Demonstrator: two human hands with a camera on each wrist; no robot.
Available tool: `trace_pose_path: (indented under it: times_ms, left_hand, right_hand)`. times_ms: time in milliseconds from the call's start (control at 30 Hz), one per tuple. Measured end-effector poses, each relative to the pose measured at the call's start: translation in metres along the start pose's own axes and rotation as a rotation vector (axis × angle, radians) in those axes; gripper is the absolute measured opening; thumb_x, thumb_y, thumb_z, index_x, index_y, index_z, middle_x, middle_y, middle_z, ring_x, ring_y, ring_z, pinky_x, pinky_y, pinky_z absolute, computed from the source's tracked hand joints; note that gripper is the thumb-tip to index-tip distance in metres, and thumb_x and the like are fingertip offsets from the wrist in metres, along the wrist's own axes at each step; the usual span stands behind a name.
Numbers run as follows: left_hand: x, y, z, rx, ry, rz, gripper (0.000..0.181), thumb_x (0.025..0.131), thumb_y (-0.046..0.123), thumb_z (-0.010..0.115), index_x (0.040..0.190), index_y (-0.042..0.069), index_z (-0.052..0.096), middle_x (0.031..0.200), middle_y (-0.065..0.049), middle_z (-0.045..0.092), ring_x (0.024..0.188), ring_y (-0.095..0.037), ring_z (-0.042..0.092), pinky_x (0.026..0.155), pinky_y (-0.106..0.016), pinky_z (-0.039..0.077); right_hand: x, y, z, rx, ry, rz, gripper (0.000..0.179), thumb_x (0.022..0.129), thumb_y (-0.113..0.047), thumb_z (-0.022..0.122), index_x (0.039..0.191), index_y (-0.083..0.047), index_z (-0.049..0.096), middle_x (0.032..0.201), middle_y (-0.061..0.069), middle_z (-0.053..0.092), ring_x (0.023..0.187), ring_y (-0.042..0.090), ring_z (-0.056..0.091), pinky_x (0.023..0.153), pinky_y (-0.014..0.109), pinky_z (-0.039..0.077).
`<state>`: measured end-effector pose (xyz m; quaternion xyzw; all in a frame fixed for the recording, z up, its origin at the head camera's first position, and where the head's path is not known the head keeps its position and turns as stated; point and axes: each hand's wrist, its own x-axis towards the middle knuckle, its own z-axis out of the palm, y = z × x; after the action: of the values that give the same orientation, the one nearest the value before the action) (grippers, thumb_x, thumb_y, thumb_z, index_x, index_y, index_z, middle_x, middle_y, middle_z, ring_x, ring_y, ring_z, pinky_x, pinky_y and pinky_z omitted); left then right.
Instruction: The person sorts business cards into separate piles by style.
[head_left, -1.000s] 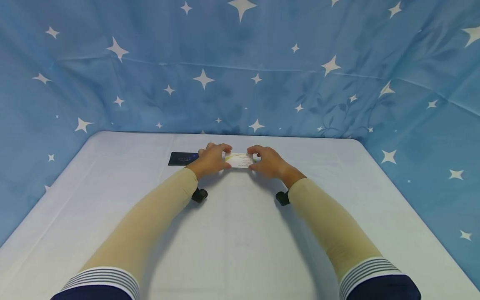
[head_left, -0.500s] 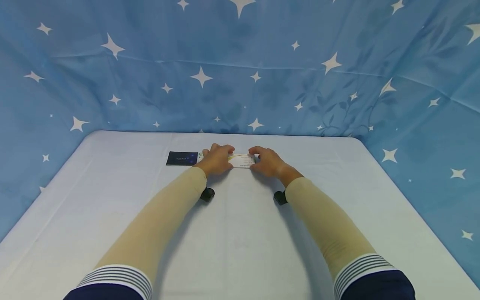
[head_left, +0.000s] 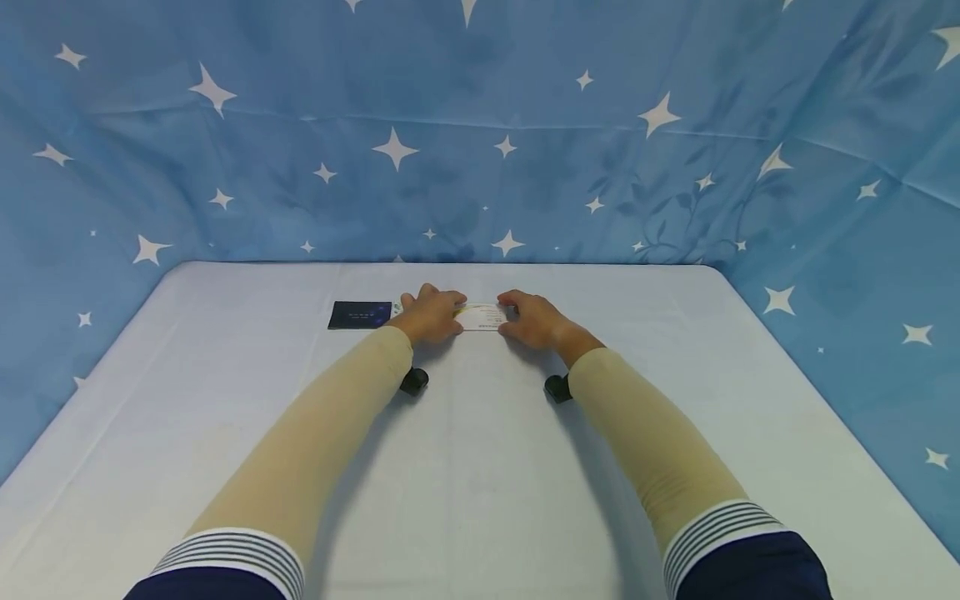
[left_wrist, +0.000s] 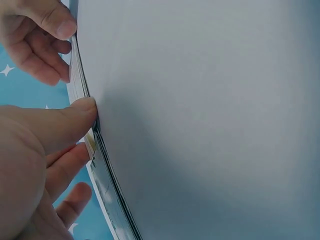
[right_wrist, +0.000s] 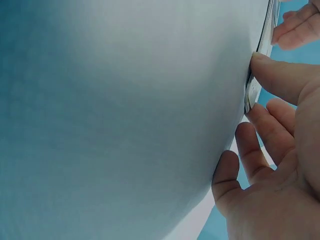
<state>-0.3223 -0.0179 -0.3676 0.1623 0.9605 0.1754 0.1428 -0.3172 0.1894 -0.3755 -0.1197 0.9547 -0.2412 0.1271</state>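
Observation:
A white business card (head_left: 480, 317) with yellow curves and fine print lies flat at the far middle of the table. Its edge looks layered in both wrist views, like a thin stack; the count cannot be told. My left hand (head_left: 426, 317) pinches it at the left part, thumb on the near edge and fingers on the far edge. At the right end my right hand (head_left: 536, 322) pinches it the same way. To the left lies a dark blue business card (head_left: 360, 315). Between them, a light patterned card (head_left: 397, 309) shows, mostly hidden by my left hand.
The table (head_left: 480, 467) wears a white cloth. A blue curtain with white stars (head_left: 480, 167) hangs right behind its far edge. Black wrist cameras (head_left: 414, 382) sit below both wrists.
My left hand has slid a little to the right along the cards, uncovering the dark card's right end and part of the light patterned card. My right hand has stayed nearly in place.

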Motion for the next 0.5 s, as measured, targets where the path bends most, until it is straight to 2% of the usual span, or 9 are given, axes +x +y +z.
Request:
trace_pose_path:
  times_ms: [267,400,500]
  left_hand:
    - [0.001,-0.003,0.003,-0.011,-0.009,-0.010,0.061,0.098,0.027,0.066,0.154,0.019,0.043,0.146,-0.006,0.051,0.129,-0.029,0.032,0.097,-0.050,0.023]
    - [0.000,-0.004,0.009,-0.056,0.034,-0.006,0.065,0.097,0.030,0.067,0.155,0.019,0.040,0.148,-0.005,0.049,0.136,-0.030,0.029,0.100,-0.052,0.021]
    - [-0.007,-0.006,0.015,-0.059,0.088,0.011,0.069,0.097,0.038,0.067,0.156,0.019,0.038,0.154,-0.004,0.042,0.141,-0.031,0.026,0.101,-0.056,0.020]
  right_hand:
    - [0.002,0.000,0.004,0.023,0.013,0.015,0.062,0.096,-0.024,0.068,0.151,-0.009,0.043,0.147,0.015,0.049,0.134,0.030,0.044,0.112,0.045,0.030]
    - [0.002,0.003,0.008,0.047,0.018,0.036,0.065,0.095,-0.027,0.070,0.151,-0.011,0.042,0.149,0.016,0.047,0.137,0.031,0.042,0.113,0.048,0.029]
    - [-0.002,0.002,0.011,0.043,0.035,0.012,0.067,0.094,-0.032,0.069,0.152,-0.009,0.041,0.153,0.017,0.042,0.141,0.034,0.037,0.114,0.050,0.026]
